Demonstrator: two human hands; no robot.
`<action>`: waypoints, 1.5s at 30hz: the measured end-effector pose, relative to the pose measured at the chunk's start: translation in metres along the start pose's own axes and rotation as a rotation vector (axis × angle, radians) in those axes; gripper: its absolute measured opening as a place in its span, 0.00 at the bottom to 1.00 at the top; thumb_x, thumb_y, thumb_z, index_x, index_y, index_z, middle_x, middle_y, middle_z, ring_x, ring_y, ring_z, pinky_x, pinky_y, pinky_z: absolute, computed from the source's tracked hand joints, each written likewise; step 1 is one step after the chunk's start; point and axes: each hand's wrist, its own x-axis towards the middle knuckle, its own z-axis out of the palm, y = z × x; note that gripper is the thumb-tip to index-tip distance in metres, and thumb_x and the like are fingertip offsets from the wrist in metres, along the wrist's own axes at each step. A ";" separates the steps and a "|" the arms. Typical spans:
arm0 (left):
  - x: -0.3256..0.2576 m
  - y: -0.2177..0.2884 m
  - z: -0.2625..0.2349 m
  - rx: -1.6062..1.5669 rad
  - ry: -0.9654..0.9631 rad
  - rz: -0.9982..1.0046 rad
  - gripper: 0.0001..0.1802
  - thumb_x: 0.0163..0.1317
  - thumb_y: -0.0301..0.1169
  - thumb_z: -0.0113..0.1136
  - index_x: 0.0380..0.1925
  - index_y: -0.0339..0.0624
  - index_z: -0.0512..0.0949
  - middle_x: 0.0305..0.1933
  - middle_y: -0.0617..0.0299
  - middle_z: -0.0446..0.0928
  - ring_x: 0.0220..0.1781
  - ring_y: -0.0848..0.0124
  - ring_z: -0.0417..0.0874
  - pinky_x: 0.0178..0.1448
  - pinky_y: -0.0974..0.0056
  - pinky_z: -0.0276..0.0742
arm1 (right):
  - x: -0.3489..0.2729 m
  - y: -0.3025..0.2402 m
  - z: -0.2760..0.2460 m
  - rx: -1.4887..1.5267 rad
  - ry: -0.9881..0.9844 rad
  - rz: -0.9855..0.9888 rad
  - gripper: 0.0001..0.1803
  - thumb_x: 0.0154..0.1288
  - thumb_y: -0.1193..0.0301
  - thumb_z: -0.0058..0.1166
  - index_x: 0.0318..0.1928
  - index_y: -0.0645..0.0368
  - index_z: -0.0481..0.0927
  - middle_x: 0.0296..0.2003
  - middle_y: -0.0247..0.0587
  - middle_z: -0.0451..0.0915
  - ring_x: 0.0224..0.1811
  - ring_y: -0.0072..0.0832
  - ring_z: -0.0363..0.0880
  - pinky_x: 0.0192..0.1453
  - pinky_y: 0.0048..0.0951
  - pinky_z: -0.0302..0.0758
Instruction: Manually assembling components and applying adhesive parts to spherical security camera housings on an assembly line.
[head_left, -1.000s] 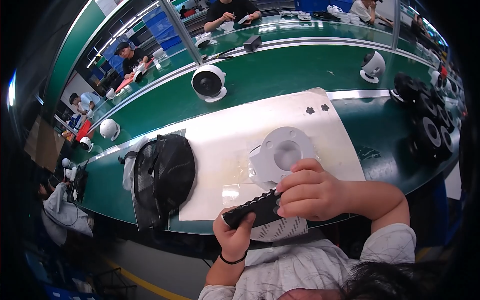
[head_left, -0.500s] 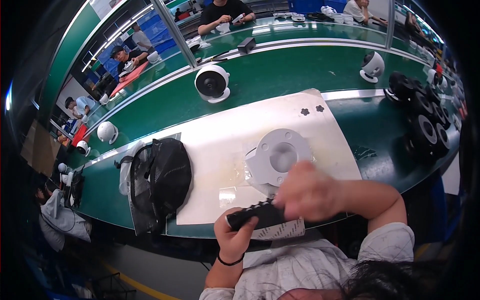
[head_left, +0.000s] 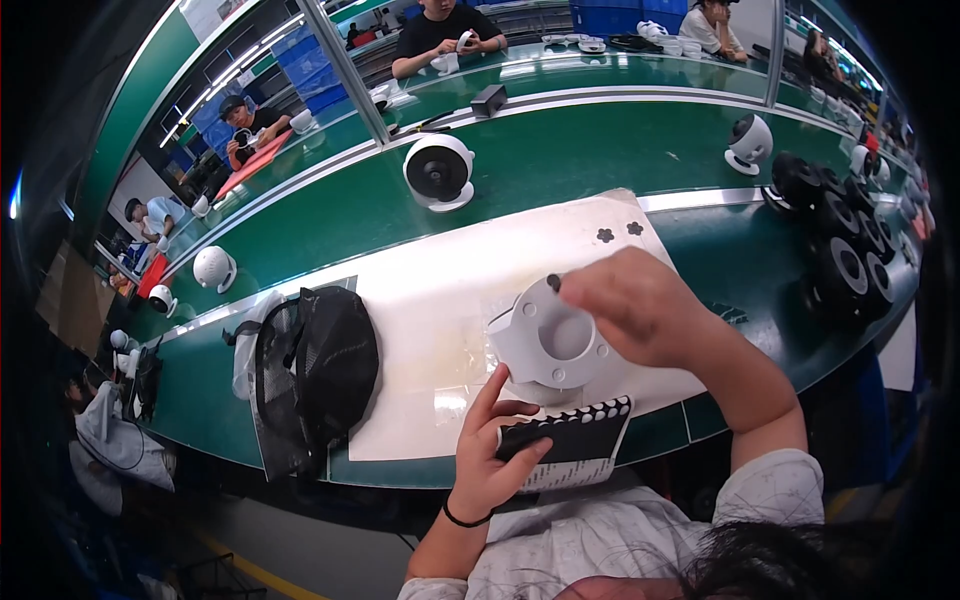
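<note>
My left hand (head_left: pixel 492 455) grips a black sheet of round adhesive pads (head_left: pixel 565 430), with a row of dots along its upper edge and pale backing below. The index finger reaches up to the lower left edge of a white round plastic base (head_left: pixel 523 352), which has a hollow centre and small round recesses. Over the upper part of this base, my right hand (head_left: pixel 630 305) is closed, fingertips together at a small black pad (head_left: pixel 554 283). Whether that pad touches the base I cannot tell.
The base lies on a white board (head_left: pixel 410 300). Left of it sits a black mesh bag (head_left: pixel 325 370). White round cameras (head_left: pixel 438 172) stand along the green belt (head_left: pixel 580 150). Black ring-shaped parts (head_left: pixel 845 240) are piled at the right. People work across the line.
My right hand has moved up from the pad sheet to the base, with a small black pad at its fingertips. The left hand has shifted slightly right, its index finger now extended to the base.
</note>
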 end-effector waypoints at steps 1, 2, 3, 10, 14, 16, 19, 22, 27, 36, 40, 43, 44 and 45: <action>0.000 -0.001 0.000 -0.004 -0.007 -0.011 0.12 0.42 0.19 0.64 0.29 0.33 0.73 0.65 0.42 0.54 0.44 0.63 0.78 0.46 0.65 0.74 | 0.000 -0.005 0.000 0.015 -0.004 -0.035 0.36 0.41 0.85 0.52 0.55 0.47 0.64 0.46 0.45 0.74 0.41 0.43 0.75 0.42 0.36 0.71; 0.000 -0.002 0.000 -0.007 -0.013 -0.021 0.12 0.43 0.19 0.63 0.30 0.33 0.73 0.65 0.43 0.54 0.44 0.64 0.78 0.46 0.65 0.74 | 0.000 -0.013 0.001 0.016 -0.005 -0.036 0.36 0.41 0.85 0.52 0.55 0.47 0.64 0.46 0.45 0.74 0.41 0.43 0.75 0.42 0.36 0.71; -0.001 -0.002 -0.001 -0.007 -0.014 -0.022 0.12 0.43 0.19 0.63 0.30 0.33 0.73 0.65 0.43 0.54 0.44 0.64 0.78 0.46 0.65 0.74 | 0.001 -0.022 0.001 -0.064 -0.068 -0.012 0.36 0.42 0.85 0.52 0.55 0.46 0.64 0.47 0.45 0.74 0.43 0.43 0.75 0.42 0.37 0.71; -0.004 -0.006 -0.006 -0.092 -0.056 -0.053 0.11 0.44 0.20 0.63 0.29 0.32 0.74 0.67 0.44 0.50 0.44 0.65 0.78 0.47 0.65 0.73 | 0.007 -0.015 0.019 0.102 0.277 0.150 0.33 0.50 0.83 0.50 0.59 0.54 0.59 0.43 0.40 0.75 0.40 0.38 0.74 0.52 0.39 0.68; -0.005 -0.009 -0.010 -0.101 -0.103 -0.040 0.11 0.44 0.21 0.63 0.29 0.32 0.74 0.68 0.46 0.48 0.44 0.66 0.77 0.50 0.65 0.71 | 0.021 -0.016 0.033 0.403 0.171 0.344 0.31 0.54 0.83 0.46 0.59 0.53 0.54 0.33 0.36 0.72 0.44 0.34 0.70 0.53 0.38 0.66; -0.005 -0.009 -0.012 -0.108 -0.105 -0.050 0.11 0.44 0.21 0.63 0.29 0.32 0.74 0.68 0.45 0.48 0.44 0.67 0.77 0.50 0.65 0.71 | 0.029 -0.018 0.037 0.744 0.101 0.537 0.30 0.55 0.82 0.45 0.58 0.52 0.55 0.33 0.36 0.72 0.43 0.33 0.70 0.58 0.38 0.62; -0.005 -0.007 -0.015 -0.118 -0.113 -0.064 0.11 0.44 0.21 0.64 0.29 0.32 0.74 0.68 0.45 0.48 0.44 0.67 0.77 0.50 0.66 0.71 | 0.034 -0.019 0.037 0.726 0.058 0.570 0.28 0.55 0.81 0.45 0.57 0.52 0.56 0.31 0.36 0.72 0.41 0.31 0.72 0.62 0.43 0.56; -0.007 -0.005 -0.016 -0.116 -0.109 -0.064 0.11 0.44 0.21 0.64 0.29 0.31 0.74 0.68 0.45 0.48 0.44 0.67 0.78 0.50 0.66 0.71 | 0.038 -0.024 0.029 0.457 -0.088 0.471 0.26 0.56 0.84 0.44 0.56 0.56 0.58 0.36 0.38 0.71 0.42 0.26 0.73 0.58 0.37 0.64; -0.006 -0.007 -0.021 -0.085 -0.117 -0.050 0.12 0.44 0.21 0.64 0.29 0.31 0.73 0.68 0.44 0.49 0.44 0.67 0.78 0.50 0.66 0.71 | 0.038 -0.045 0.023 -0.017 -0.085 0.221 0.22 0.54 0.77 0.49 0.51 0.52 0.67 0.34 0.37 0.75 0.42 0.31 0.76 0.65 0.49 0.49; -0.010 -0.006 -0.030 -0.088 -0.118 -0.023 0.12 0.44 0.21 0.63 0.31 0.32 0.73 0.67 0.43 0.49 0.43 0.66 0.78 0.50 0.65 0.72 | 0.014 -0.053 0.030 0.189 -0.061 0.368 0.03 0.55 0.72 0.52 0.31 0.55 0.75 0.56 0.43 0.65 0.67 0.43 0.50 0.65 0.51 0.43; -0.010 -0.006 -0.035 -0.081 -0.110 -0.025 0.12 0.45 0.21 0.63 0.31 0.32 0.74 0.67 0.44 0.50 0.44 0.66 0.77 0.49 0.65 0.72 | 0.013 -0.060 0.035 0.217 -0.185 0.423 0.04 0.57 0.69 0.50 0.30 0.55 0.75 0.59 0.41 0.62 0.68 0.45 0.48 0.65 0.52 0.39; -0.009 -0.007 -0.038 -0.080 -0.109 -0.014 0.12 0.45 0.21 0.63 0.31 0.33 0.74 0.67 0.44 0.50 0.44 0.66 0.77 0.49 0.65 0.72 | 0.009 -0.066 0.035 0.087 -0.196 0.377 0.06 0.58 0.65 0.51 0.32 0.53 0.76 0.59 0.41 0.64 0.67 0.44 0.50 0.66 0.52 0.38; -0.009 -0.007 -0.038 -0.072 -0.110 -0.005 0.12 0.45 0.21 0.63 0.31 0.33 0.74 0.67 0.45 0.50 0.44 0.67 0.77 0.48 0.65 0.72 | 0.007 -0.069 0.034 -0.022 -0.211 0.330 0.09 0.57 0.62 0.53 0.33 0.52 0.78 0.59 0.41 0.64 0.67 0.43 0.50 0.67 0.51 0.37; -0.008 -0.007 -0.040 -0.073 -0.112 -0.006 0.12 0.45 0.21 0.63 0.31 0.33 0.74 0.67 0.45 0.50 0.44 0.67 0.77 0.48 0.65 0.72 | 0.004 -0.071 0.035 -0.022 -0.211 0.332 0.09 0.57 0.62 0.53 0.33 0.52 0.78 0.59 0.41 0.64 0.67 0.43 0.50 0.67 0.51 0.37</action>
